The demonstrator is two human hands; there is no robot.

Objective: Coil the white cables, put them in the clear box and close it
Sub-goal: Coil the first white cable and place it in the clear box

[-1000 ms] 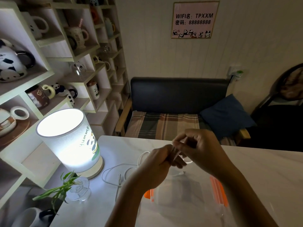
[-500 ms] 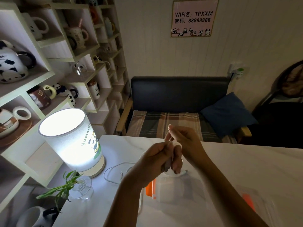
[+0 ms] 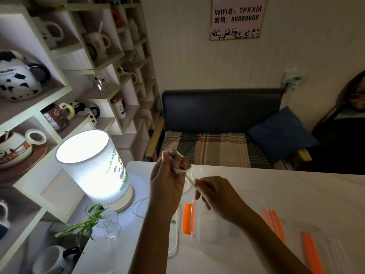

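Above the white table, my left hand [image 3: 167, 175] is raised and pinches one end of a thin white cable [image 3: 188, 177]. My right hand [image 3: 215, 191], lower and to the right, grips the same cable a short way along, so the stretch between the hands is taut. Loose loops of white cable [image 3: 175, 246] lie on the table under my left forearm. The clear box [image 3: 227, 220] with orange latches stands open below my right hand. Its clear lid [image 3: 320, 252], also orange-edged, lies to the right.
A lit cylindrical lamp [image 3: 92, 165] stands at the table's left corner. A small glass vase with a green sprig [image 3: 104, 224] is in front of it. Shelves of mugs [image 3: 59, 86] fill the left wall. A dark bench [image 3: 221, 125] sits beyond the table.
My hands, close together a second ago, have drawn apart. The left rose up and to the left; the right dropped down to the right, stretching the cable between them.
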